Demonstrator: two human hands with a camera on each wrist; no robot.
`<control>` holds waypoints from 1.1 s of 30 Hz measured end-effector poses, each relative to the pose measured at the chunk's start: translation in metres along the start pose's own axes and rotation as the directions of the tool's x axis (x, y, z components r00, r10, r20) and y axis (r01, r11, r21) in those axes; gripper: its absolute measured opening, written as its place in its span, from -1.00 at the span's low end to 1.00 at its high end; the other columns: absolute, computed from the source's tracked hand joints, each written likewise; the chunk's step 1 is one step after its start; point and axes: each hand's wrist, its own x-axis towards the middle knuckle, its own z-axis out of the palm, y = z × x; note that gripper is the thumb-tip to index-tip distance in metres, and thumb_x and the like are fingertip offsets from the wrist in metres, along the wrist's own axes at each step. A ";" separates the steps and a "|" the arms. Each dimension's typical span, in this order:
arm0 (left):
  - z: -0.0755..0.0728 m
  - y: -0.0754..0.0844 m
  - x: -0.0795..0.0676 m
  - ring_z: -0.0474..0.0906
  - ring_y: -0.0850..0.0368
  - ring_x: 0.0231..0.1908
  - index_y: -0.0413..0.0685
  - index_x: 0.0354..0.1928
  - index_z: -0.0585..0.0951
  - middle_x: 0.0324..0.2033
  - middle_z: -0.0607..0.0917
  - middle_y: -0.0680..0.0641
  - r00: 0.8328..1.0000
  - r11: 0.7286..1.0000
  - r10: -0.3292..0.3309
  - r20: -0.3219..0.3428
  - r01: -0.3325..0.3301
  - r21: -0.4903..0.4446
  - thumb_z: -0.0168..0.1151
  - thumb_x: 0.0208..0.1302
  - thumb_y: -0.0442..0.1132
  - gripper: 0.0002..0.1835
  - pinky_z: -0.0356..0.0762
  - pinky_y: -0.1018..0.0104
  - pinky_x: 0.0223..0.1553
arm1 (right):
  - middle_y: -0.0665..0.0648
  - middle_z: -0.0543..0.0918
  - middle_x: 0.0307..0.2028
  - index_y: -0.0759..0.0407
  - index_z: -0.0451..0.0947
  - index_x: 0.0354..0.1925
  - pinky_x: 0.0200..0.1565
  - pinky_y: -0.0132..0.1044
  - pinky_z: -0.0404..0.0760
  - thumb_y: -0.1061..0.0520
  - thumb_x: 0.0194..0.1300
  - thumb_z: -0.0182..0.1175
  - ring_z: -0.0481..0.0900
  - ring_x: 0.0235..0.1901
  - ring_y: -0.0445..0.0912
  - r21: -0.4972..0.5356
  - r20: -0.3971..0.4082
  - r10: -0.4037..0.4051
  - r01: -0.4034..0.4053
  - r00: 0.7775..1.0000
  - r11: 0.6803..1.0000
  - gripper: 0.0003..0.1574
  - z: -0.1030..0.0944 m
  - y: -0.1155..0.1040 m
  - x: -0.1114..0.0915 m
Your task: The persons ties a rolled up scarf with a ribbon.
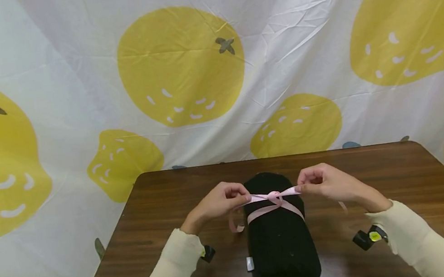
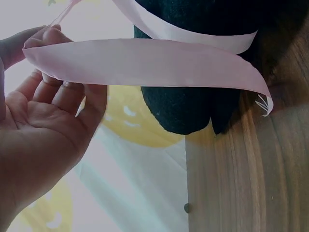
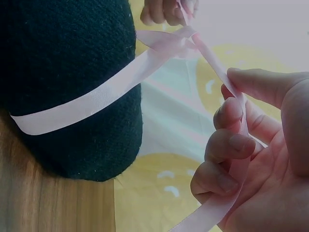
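A pink ribbon (image 1: pixel 260 214) runs round a black, rounded fabric object (image 1: pixel 282 250), with a knot on top. My left hand (image 1: pixel 229 198) pinches one end of the ribbon, to the left of the knot, and my right hand (image 1: pixel 327 183) pinches the other end on the right. Between the two hands the ribbon is stretched nearly straight, above the black object. In the left wrist view a loose, frayed tail of ribbon (image 2: pixel 159 63) hangs from the left fingers. The right wrist view shows the ribbon (image 3: pixel 236 169) passing through the right hand's curled fingers.
The black object lies on a brown wooden table (image 1: pixel 170 263). A small white tag (image 1: pixel 250 263) sticks out at its left side. Behind the table hangs a white cloth (image 1: pixel 206 145) printed with yellow fruit.
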 end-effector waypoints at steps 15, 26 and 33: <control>-0.002 -0.002 0.003 0.24 0.20 -0.68 -0.25 -0.19 0.66 -0.67 0.40 0.06 0.993 1.000 -0.001 -0.115 0.000 -0.007 0.21 0.39 -0.27 -0.85 0.19 0.39 -0.64 | 0.06 0.50 -0.58 0.02 0.61 -0.33 -0.51 -0.35 0.33 0.11 0.36 0.26 0.32 -0.56 -0.24 -0.005 -0.030 0.008 -0.008 1.000 1.000 -0.91 -0.007 0.004 -0.006; -0.007 -0.006 0.001 0.26 0.20 -0.64 -0.23 -0.19 0.67 -0.65 0.41 0.05 0.991 1.000 0.001 -0.131 0.001 0.014 0.21 0.40 -0.26 -0.84 0.23 0.40 -0.60 | 0.13 0.54 -0.56 0.05 0.61 -0.31 -0.52 -0.35 0.35 0.10 0.37 0.25 0.37 -0.55 -0.20 0.008 -0.041 0.035 -0.035 0.999 0.999 -0.92 -0.010 0.008 -0.009; -0.010 -0.010 -0.001 0.25 0.21 -0.64 -0.23 -0.19 0.67 -0.66 0.41 0.06 0.989 1.000 -0.012 -0.146 0.014 0.013 0.22 0.39 -0.26 -0.84 0.20 0.40 -0.61 | 0.15 0.51 -0.57 0.05 0.61 -0.30 -0.59 -0.35 0.29 0.11 0.38 0.24 0.33 -0.59 -0.20 -0.012 -0.044 0.045 -0.046 0.998 0.999 -0.92 -0.013 0.009 -0.010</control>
